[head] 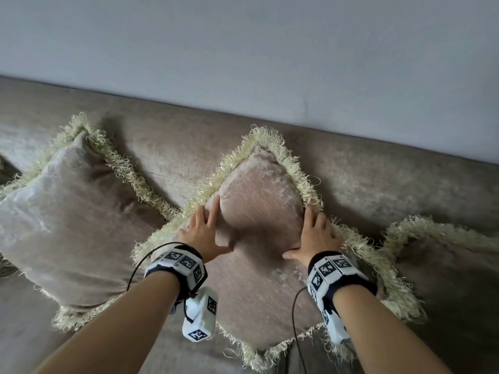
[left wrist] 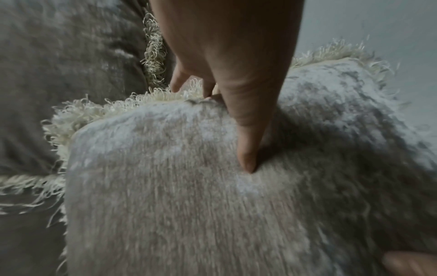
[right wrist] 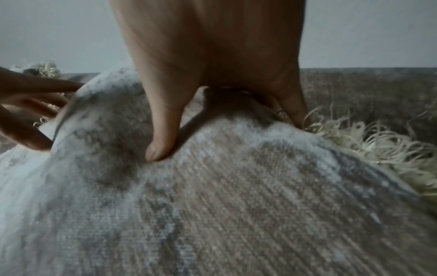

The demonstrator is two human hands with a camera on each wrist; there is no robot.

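While the head view is looking down on a brown sofa (head: 378,182) against a pale wall (head: 243,49), the middle cushion (head: 259,201) is standing on one corner against the backrest. The left hand (head: 201,233) and the right hand (head: 314,236) are squeezing it from either side. Their fingers (head: 213,211) are lying nearly straight and spread along its flanks, curling round nothing, and the upper half is bulging between the palms. A second cushion (head: 62,211) is leaning to the left, just touching the fringe (head: 199,195). A third cushion (head: 445,252) is lying lower to the right.

In the left wrist view, the left hand (left wrist: 227,56) is pressing down, its thumb (left wrist: 248,149) denting the plush face of the middle cushion (left wrist: 189,205). The other fingers are reaching over the fringe (left wrist: 78,112) at the edge; blur makes it hard to say how deep they are going.

In the right wrist view, the right hand (right wrist: 212,46) is mirroring this. Its thumb (right wrist: 163,134) is sinking into the middle cushion (right wrist: 236,205), and the outer fingers are resting by the fringe (right wrist: 366,142).

The plumping appears to be about midway. The cushion is already placed on the sofa, while shaping it evenly and letting go are left to do.
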